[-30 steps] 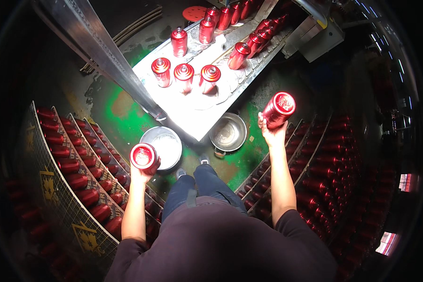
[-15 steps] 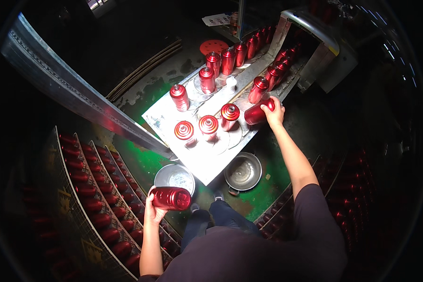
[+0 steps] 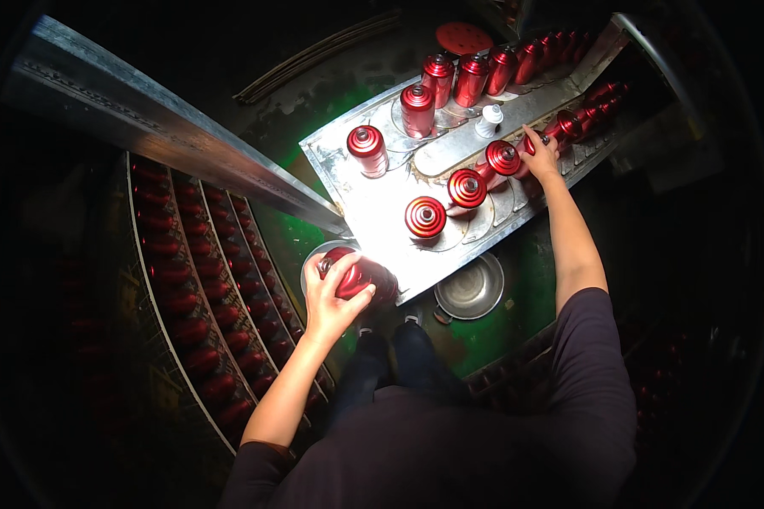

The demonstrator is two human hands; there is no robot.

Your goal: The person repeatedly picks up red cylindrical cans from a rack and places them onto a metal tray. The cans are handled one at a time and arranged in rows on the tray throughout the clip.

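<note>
A glossy red bottle (image 3: 372, 278) lies tilted in my left hand (image 3: 329, 299), its neck toward the palm. The fingers and thumb wrap its shoulder, and its base is beside the table's near corner. My right hand (image 3: 542, 159) reaches over the metal table (image 3: 412, 270) and closes round the top of another red bottle (image 3: 531, 145), mostly covered by the hand. Left of it, in the same row, stand three upright red bottles, the closest being a bottle (image 3: 502, 158) with a stepped shoulder. Farther across the table runs a second row with a red bottle (image 3: 367, 151) at its left end.
A white fitting (image 3: 489, 120) stands between the rows. The rows run toward a metal hood (image 3: 654, 51) at the far right. Under the table edge sits a metal basin (image 3: 471, 287). Racks of red bottles (image 3: 204, 360) fill the left, below a slanting metal beam (image 3: 178, 110).
My left hand has raised its bottle toward the table corner and turned it. My right hand's bottle, tilted before, is now in the near row. The whole view has shifted.
</note>
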